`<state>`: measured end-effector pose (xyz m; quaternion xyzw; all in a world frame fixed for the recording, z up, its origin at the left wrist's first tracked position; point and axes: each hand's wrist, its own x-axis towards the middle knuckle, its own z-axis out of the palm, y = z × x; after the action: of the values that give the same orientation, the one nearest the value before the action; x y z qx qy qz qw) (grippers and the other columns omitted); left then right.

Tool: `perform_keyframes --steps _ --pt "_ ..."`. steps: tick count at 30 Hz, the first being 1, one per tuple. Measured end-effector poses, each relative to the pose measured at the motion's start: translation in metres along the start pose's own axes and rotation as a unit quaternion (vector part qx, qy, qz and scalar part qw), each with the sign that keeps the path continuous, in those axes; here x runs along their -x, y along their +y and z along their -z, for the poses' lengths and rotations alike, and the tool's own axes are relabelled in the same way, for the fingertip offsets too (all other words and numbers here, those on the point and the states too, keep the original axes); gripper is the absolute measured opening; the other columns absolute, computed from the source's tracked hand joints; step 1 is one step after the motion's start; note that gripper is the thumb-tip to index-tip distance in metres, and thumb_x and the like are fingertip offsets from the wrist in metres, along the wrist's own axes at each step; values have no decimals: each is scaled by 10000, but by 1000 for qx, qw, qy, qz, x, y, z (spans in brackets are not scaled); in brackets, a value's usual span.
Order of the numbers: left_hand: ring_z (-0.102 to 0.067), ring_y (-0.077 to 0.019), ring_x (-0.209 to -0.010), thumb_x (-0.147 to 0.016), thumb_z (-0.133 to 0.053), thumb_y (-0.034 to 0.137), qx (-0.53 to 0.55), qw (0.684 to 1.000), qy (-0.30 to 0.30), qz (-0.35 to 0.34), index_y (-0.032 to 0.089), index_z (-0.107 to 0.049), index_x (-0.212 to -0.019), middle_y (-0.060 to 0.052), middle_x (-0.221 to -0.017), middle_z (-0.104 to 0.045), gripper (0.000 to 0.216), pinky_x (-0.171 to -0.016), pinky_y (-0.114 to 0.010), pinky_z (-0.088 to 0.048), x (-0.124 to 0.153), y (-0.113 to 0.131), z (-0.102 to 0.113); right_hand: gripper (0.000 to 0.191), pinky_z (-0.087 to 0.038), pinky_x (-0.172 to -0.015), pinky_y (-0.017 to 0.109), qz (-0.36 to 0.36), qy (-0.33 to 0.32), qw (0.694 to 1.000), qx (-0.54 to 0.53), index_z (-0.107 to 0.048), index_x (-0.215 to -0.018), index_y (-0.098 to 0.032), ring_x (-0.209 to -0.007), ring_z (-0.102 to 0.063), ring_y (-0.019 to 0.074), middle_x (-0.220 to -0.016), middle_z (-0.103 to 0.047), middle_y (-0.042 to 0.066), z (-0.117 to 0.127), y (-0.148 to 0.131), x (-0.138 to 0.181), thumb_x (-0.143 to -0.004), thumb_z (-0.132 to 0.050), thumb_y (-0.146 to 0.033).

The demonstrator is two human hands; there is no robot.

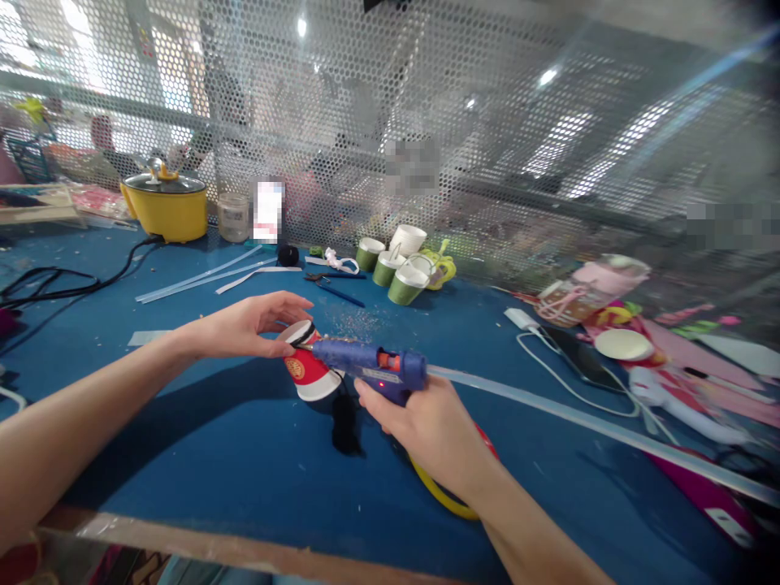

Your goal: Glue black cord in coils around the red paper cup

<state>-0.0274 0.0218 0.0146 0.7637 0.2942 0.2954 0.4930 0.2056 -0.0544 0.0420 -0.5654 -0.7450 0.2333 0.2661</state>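
Observation:
My left hand (247,327) grips a small red paper cup (309,370) that is tilted on its side, its white base turned up towards my fingers. My right hand (426,422) is wrapped round the handle of a blue hot-glue gun (371,363). The gun's nozzle touches the cup's base near a black strip. A long clear glue stick (548,410) trails out of the back of the gun to the right. Both hands hover just above the blue table (201,439).
Several green-wrapped cups (390,268) lie at the back centre beside scissors (332,280) and glue sticks (201,279). A yellow electric pot (166,203) stands back left, its cable (54,284) running left. Phone, charger (524,318) and pink craft pieces crowd the right. Mesh screen (426,122) behind.

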Motion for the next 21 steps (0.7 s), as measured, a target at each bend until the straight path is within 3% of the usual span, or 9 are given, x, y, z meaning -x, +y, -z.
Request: perform_keyframes --steps 9,14,21 --pt "-529 -208 -1108 -729 -631 148 12 1000 -8 -9 179 -415 -1180 -117 -1189 -553 501 -936 -406 -430 1 -3 1 222 -443 -439 248 -41 16 999 -17 -553 -553 -190 -388 -519 133 -421 -554 -16 7 4 -7 -732 -522 -317" --pt "-522 -215 -1118 -725 -639 167 19 1000 -11 -9 177 -418 -1180 -122 -1195 -548 506 -937 -405 -428 1 -4 1 288 -458 -448 242 -71 19 997 -30 -488 -490 -199 -423 -565 149 -433 -567 3 6 6 -11 -733 -534 -347" --pt "-501 -227 -1132 -726 -644 183 7 1000 -7 -18 183 -430 -1174 -123 -1231 -506 496 -948 -418 -417 1 -5 1 253 -451 -440 228 -58 16 996 -59 -534 -533 -183 -437 -570 141 -474 -600 18 6 7 -14 -743 -529 -325"
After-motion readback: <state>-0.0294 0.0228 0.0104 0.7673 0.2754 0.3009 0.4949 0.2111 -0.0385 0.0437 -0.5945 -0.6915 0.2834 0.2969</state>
